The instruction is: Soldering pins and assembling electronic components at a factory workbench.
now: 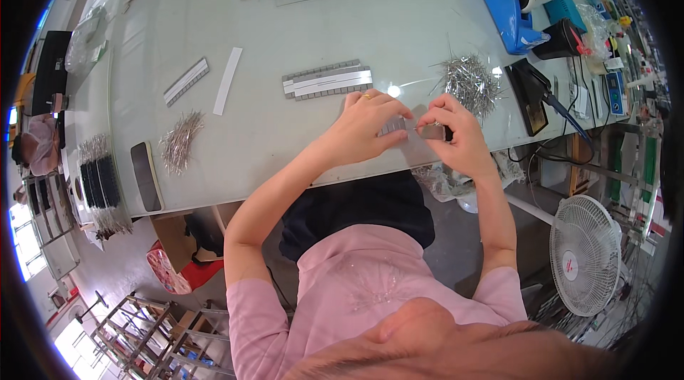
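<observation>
Close to the near edge of the table (pixel 246 134), between the two hands, I watch a grey strip (pixel 394 125), partly covered by the left hand (pixel 370 125). I judge it light, thin and fairly stiff, perhaps slick on its face and easily bent, so I would take it by its long edges near the end. Its long axis appears to run roughly sideways, the exposed end pointing toward the right hand (pixel 445 132). From here, the left hand seems to pinch the strip between thumb and fingers; the right is curled around a small grey-and-dark piece (pixel 433 132) that I cannot identify. Just beyond lie ruled grey strips (pixel 328 81); to the right sits a heap of silvery wires (pixel 470 85), and well to the left a smaller wire bundle (pixel 182 142).
</observation>
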`<action>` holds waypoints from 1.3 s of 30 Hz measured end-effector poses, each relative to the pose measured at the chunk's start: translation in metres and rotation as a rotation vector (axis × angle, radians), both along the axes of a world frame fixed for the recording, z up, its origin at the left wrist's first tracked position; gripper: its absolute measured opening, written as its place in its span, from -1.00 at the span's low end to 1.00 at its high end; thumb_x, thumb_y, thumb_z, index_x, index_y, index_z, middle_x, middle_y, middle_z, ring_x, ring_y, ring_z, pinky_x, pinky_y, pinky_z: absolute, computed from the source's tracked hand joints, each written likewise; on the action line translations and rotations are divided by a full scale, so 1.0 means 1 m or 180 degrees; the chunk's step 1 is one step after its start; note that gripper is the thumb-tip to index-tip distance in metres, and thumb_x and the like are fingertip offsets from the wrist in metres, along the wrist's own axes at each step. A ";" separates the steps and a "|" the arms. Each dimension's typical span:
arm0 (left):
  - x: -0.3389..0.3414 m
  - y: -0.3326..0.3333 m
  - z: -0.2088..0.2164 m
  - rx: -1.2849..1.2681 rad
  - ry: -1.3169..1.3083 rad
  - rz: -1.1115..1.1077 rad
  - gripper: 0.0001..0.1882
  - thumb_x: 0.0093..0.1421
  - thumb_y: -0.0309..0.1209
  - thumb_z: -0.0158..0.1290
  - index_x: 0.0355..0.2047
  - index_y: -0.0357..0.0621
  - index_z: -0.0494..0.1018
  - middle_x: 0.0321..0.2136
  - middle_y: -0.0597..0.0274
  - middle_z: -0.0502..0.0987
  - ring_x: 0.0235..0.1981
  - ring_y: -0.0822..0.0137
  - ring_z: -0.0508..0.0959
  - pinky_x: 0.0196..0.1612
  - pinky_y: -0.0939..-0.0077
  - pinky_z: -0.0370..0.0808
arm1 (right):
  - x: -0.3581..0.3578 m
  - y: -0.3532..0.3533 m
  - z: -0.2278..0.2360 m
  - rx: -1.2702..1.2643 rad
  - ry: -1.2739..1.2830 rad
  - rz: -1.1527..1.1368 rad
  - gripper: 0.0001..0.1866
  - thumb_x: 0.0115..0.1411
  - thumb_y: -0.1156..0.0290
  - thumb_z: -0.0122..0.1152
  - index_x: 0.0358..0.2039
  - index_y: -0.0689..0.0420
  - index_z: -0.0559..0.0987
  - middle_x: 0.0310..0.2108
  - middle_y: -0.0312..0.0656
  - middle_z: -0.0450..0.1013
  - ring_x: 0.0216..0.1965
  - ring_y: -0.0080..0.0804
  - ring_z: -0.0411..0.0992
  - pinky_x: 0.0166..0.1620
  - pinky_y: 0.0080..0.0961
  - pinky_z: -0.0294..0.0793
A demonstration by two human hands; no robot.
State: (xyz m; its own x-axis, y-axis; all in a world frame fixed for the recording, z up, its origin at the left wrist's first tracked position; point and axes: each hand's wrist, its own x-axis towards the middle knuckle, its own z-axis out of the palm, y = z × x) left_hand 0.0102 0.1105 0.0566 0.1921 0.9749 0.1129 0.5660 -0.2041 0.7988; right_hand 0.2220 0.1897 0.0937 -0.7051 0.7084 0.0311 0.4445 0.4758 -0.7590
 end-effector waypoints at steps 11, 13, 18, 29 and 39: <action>-0.006 -0.005 0.024 -0.1709 -0.2323 -0.0639 -0.78 0.31 -0.35 0.10 -0.12 -0.23 0.51 -0.21 0.32 0.57 -0.11 0.47 0.50 0.05 0.49 0.40 | -0.003 0.009 0.015 -0.1410 0.0738 0.0375 -0.96 0.09 0.53 0.23 -0.45 0.18 0.53 -0.28 -0.37 0.30 -0.43 -0.71 0.16 -0.36 -0.67 0.09; -0.006 -0.008 0.025 -0.1608 -0.2306 -0.0558 -0.79 0.31 -0.39 0.10 -0.12 -0.24 0.52 -0.21 0.32 0.57 -0.10 0.49 0.49 0.04 0.52 0.41 | -0.005 0.007 0.022 -0.1435 0.0726 0.0333 -0.96 0.07 0.54 0.24 -0.45 0.17 0.54 -0.29 -0.37 0.30 -0.44 -0.70 0.16 -0.37 -0.67 0.09; -0.003 -0.016 0.038 -0.1557 -0.2424 -0.0317 -0.81 0.28 -0.37 0.11 -0.19 -0.25 0.54 -0.28 0.32 0.57 -0.18 0.50 0.50 -0.05 0.53 0.43 | -0.008 -0.001 0.036 -0.0560 0.0666 0.0261 -0.89 -0.02 0.61 0.34 -0.44 0.14 0.61 -0.36 -0.33 0.31 -0.48 -0.61 0.23 -0.41 -0.61 0.18; 0.005 -0.036 0.066 -0.1166 -0.2278 0.0154 -0.86 0.23 -0.45 0.13 -0.26 -0.26 0.57 -0.29 0.31 0.62 -0.22 0.50 0.54 -0.05 0.51 0.45 | -0.004 -0.022 0.051 0.1523 0.0981 0.0209 -0.65 -0.24 0.60 0.46 -0.37 -0.05 0.71 -0.35 -0.35 0.37 -0.65 -0.58 0.20 -0.58 -0.61 0.16; 0.013 -0.044 0.068 0.0738 -0.1245 0.0724 -0.87 0.04 -0.60 0.24 -0.39 -0.11 0.57 -0.48 0.34 0.55 -0.39 0.35 0.54 -0.11 0.45 0.39 | 0.001 -0.025 0.052 0.3144 0.1029 0.0616 -0.63 -0.19 0.46 0.44 -0.29 -0.23 0.69 -0.34 -0.46 0.37 -0.66 -0.61 0.21 -0.55 -0.63 0.09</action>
